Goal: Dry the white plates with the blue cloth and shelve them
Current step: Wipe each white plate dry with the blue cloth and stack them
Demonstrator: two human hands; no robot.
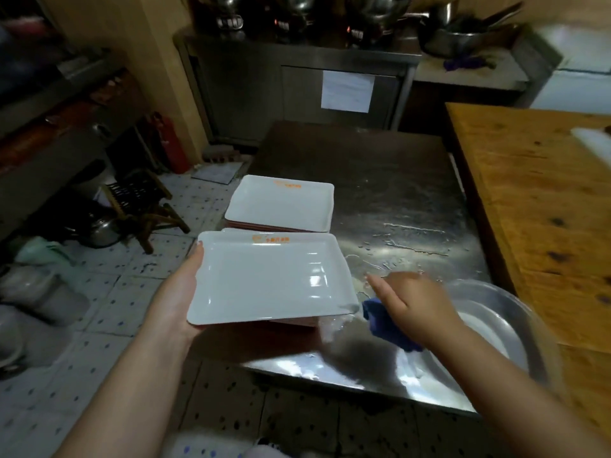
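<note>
A white rectangular plate (271, 279) with an orange logo is held level by its left edge in my left hand (180, 292), above the near left corner of the steel table (380, 193). Under it the edge of a lower plate stack peeks out. My right hand (415, 300) grips the blue cloth (385, 325) just right of the plate's near right corner, low over the wet tabletop. A second stack of white plates (281, 203) rests on the table behind the held plate.
A large metal basin (515, 325) sits at the table's near right corner. A wooden counter (535, 209) runs along the right. A steel cabinet with pots (297, 77) stands behind. Stool, kettle and buckets crowd the tiled floor at left.
</note>
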